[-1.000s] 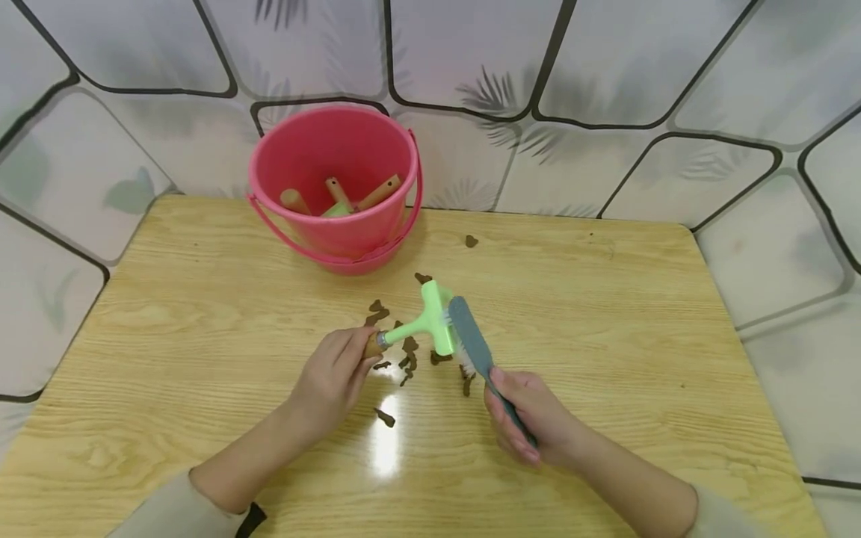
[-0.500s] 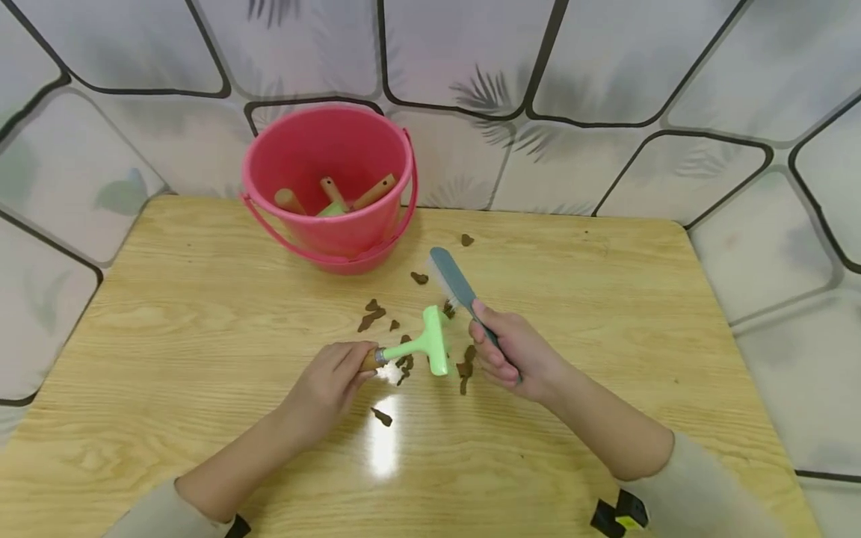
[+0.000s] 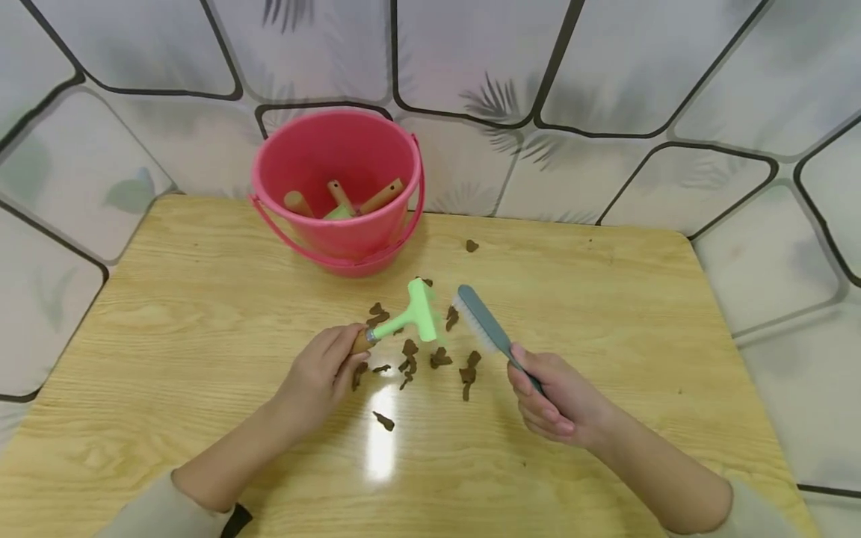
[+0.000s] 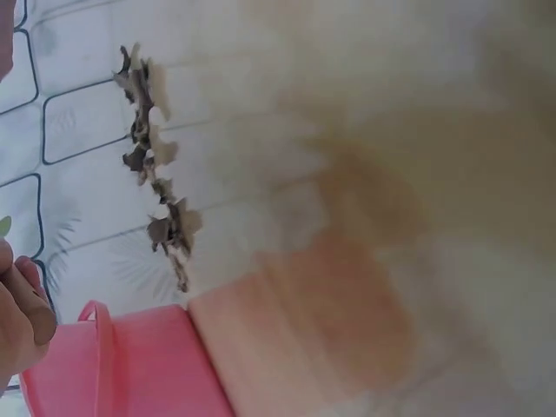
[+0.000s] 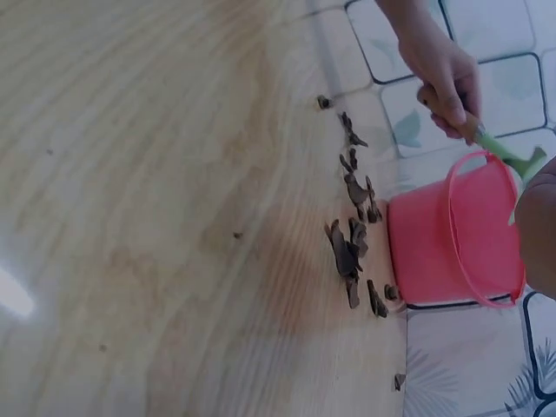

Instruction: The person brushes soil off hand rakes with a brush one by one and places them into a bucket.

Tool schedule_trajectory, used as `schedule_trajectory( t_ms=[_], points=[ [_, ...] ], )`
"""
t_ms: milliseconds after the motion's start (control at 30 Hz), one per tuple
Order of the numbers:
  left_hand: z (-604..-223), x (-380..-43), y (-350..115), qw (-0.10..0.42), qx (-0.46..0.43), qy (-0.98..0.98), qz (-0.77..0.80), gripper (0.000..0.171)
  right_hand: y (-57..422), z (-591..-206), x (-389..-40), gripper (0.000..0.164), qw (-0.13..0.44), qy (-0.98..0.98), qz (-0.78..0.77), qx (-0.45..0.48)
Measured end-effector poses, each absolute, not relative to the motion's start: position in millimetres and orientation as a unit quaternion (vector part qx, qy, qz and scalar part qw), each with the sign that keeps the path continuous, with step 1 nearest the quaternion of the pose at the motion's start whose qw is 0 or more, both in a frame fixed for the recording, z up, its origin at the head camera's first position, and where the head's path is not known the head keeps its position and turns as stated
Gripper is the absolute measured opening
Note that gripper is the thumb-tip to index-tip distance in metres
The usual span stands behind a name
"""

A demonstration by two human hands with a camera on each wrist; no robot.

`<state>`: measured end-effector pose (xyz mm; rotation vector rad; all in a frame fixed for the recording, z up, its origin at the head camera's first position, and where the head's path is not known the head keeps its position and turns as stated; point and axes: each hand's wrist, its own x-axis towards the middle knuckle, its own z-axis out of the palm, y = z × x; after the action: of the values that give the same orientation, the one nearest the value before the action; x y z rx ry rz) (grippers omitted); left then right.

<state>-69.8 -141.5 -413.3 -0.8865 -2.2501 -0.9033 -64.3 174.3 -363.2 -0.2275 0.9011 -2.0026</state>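
My left hand (image 3: 324,372) grips the wooden handle of a small light-green rake (image 3: 421,310). Its head is turned to the right, over several brown clay-like bits (image 3: 409,357) scattered on the tabletop. My right hand (image 3: 563,400) holds a blue-grey brush (image 3: 487,317) by its handle, white bristles facing down-left toward the rake. A gap separates the brush from the rake head. In the right wrist view, the left hand (image 5: 445,78) shows around the rake's handle, while part of the right hand blocks the right edge.
A pink bucket (image 3: 336,239) stands at the back of the wooden table (image 3: 605,314), left of centre, its handle hanging in front. Several wooden-handled tools (image 3: 381,196) lean inside it. A patterned tile-like wall (image 3: 605,67) rises right behind the table.
A second ago the bristles were against the rake head. The brush then moved up and away, and now sits farther right and lower. The rake has shifted slightly up and left since half a second ago.
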Motion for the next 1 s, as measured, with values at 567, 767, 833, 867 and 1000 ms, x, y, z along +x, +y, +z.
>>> schedule_trajectory(
  t_ms=[567, 767, 833, 867, 1000],
  points=[
    [-406.7, -69.7, -116.9, 0.260, -0.371, -0.816, -0.360, 0.039, 151.6, -367.8, -59.9, 0.050, 0.422, 0.390, -0.814, -0.087],
    [-402.1, -61.1, -108.4, 0.263, -0.436, -0.805, -0.304, 0.033, 154.2, -343.1, -93.9, 0.042, 0.400, 0.468, -0.788, 0.034],
    [-399.3, -60.1, -108.7, 0.266, -0.428, -0.816, -0.283, 0.033, 158.2, -336.2, -99.6, 0.041, 0.400, 0.493, -0.771, 0.044],
    [-397.7, -59.9, -109.3, 0.266, -0.419, -0.824, -0.273, 0.034, 160.7, -334.0, -100.5, 0.042, 0.401, 0.504, -0.764, 0.040],
    [-391.4, -60.7, -112.5, 0.276, -0.397, -0.844, -0.230, 0.038, 172.5, -329.8, -95.4, 0.043, 0.405, 0.522, -0.750, 0.011]
  ],
)
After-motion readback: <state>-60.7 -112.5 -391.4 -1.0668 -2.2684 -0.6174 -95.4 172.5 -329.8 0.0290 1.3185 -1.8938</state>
